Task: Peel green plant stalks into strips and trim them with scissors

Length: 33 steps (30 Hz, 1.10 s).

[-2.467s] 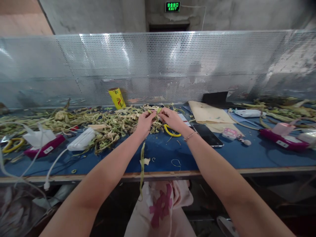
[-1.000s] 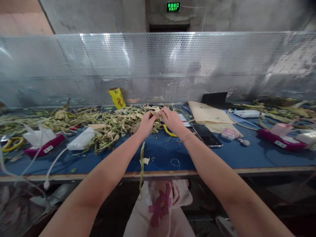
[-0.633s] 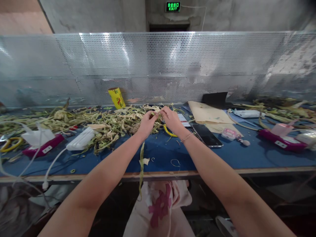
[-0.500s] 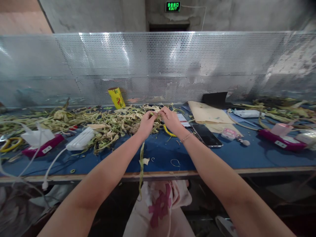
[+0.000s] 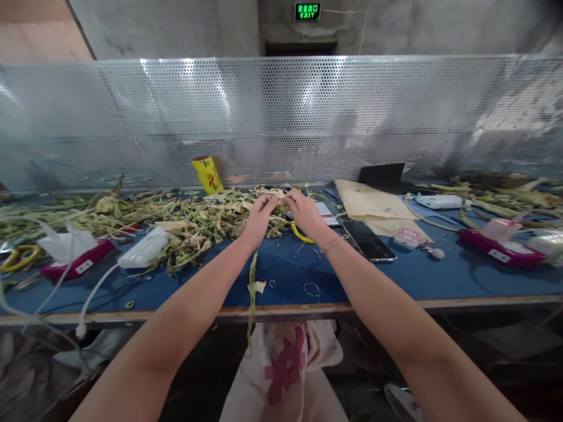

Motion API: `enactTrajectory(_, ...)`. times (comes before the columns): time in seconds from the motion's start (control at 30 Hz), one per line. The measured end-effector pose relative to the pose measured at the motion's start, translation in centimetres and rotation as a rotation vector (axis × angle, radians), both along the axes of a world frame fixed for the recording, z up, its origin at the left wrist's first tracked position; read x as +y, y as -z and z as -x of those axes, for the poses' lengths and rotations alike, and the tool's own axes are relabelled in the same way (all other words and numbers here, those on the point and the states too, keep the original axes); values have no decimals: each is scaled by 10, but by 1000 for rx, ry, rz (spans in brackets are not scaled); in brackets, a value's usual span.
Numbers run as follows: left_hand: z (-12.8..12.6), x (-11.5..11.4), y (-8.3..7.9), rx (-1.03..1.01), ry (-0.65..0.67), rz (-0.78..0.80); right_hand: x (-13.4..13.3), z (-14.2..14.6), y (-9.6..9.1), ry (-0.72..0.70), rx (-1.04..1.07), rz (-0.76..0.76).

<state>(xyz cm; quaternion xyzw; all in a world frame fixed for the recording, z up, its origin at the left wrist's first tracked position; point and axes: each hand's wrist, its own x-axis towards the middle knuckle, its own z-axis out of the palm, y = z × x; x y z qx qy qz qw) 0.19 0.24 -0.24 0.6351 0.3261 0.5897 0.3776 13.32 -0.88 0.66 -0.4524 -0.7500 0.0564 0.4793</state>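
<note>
My left hand (image 5: 258,218) is closed in a pinch over the near edge of a heap of withered green plant strips (image 5: 220,214). A small piece of withered plant seems to be between its fingertips, mostly hidden. My right hand (image 5: 304,214), with a thin bracelet at the wrist, is pinched too, its fingertips close to the left ones. What it grips is too small to make out. Below my left wrist a long green strip (image 5: 252,293) hangs over the table edge; whether it joins anything is hidden. A yellow ring-shaped handle (image 5: 301,233) lies under my right hand.
On the blue tabletop (image 5: 281,269) stand a yellow box (image 5: 208,174), a white power strip (image 5: 144,247) and magenta socket blocks (image 5: 501,250) with cables. A phone (image 5: 369,240), brown paper (image 5: 372,201) and a pink case (image 5: 407,237) lie right. A perforated metal screen (image 5: 281,117) rises behind.
The fingertips of my two hands have drawn slightly apart, and my left fingers have shifted a little. The heap and the other things on the table stay in place.
</note>
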Motion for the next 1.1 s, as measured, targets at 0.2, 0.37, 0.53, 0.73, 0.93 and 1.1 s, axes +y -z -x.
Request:
enactTrajectory(0.2,15,-10,-17,389,-403,-523,4,-2,2,89,10,-19)
enactTrajectory(0.37,12,-11,-16,737,-453,-702,5,-1,4,99,-2,-29)
enactTrajectory(0.53,8,-7,-10,759,-494,-679,4,2,5,92,-16,-44)
enactTrajectory(0.73,11,0,-10,758,-448,-637,3,3,5,114,-69,-35)
enactTrajectory(0.93,9,-7,-10,924,-513,-683,5,2,6,114,-132,-50)
enactTrajectory(1.1,1,-19,-10,1014,-607,-678,-1,7,4,197,-168,-34)
